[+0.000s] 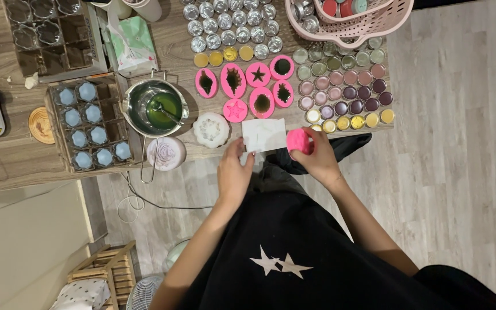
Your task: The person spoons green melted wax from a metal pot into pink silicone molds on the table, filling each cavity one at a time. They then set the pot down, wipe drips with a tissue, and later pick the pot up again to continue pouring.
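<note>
Item: pink mould [297, 140], small and rounded, held in the right hand [316, 156] at the front edge of the desk [7, 161], partly past that edge and over the lap; the grip is pressed around it, fingers curled on its far side. Left hand [233, 172]: fingers loosely spread, tips at the near-left corner of a white sheet [264, 134] lying flat at the desk edge, touching or just short of it; contact cannot be told. Adjacent stock: seven pink moulds [247, 86] with dark fills in leaf, star and tree shapes, just behind the sheet; a steel pouring pot [155, 106] of green liquid with a stirrer, to the left; a white flower-shaped piece [211, 130] and a pale rose-shaped piece [166, 152] between pot and sheet; rows of small filled tins [344, 92] to the right. Hazards, as judged: the held mould sits off the desk edge, so a loosened grip would likely drop it to the lap or floor; squeezing a soft mould too hard could crack or mark what is inside; the sheet overhangs slightly and could slide off if nudged; a sleeve or elbow swung left could catch the pot's long handle [143, 166], which juts over the edge, and tip the green liquid.
</note>
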